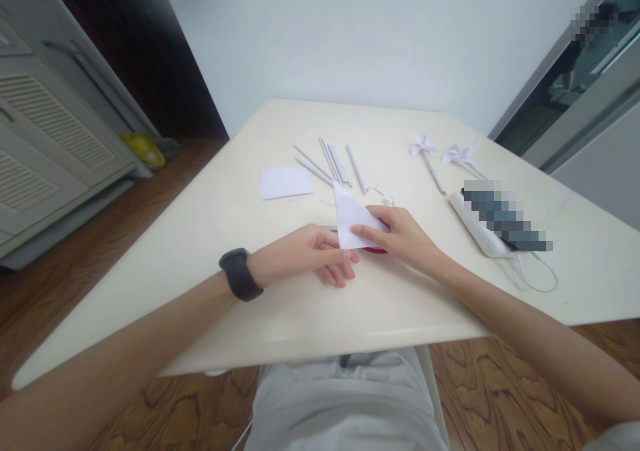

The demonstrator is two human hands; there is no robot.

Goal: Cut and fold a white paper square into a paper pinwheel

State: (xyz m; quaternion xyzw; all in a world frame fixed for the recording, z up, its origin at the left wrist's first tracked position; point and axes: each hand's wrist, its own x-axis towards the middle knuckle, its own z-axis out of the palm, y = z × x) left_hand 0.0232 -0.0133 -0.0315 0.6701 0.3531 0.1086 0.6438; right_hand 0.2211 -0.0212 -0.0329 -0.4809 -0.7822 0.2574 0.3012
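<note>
Where the folded paper [354, 221] points: its sharp tip aims away from you, slightly left; its long edge slants from there toward near right.
Right hand [403, 232]: it grips the folded paper over the desk [300, 317], thumb on top.
Left hand [317, 254]: its fingers curl loosely, thumb at the near-left corner; you cannot tell whether it pinches.
Desk room: some toward your near edge, more leftward.
Paper things: about six rolled sticks [357, 169], two pinwheels [421, 145], one flat sheet or stack [286, 183].
</note>
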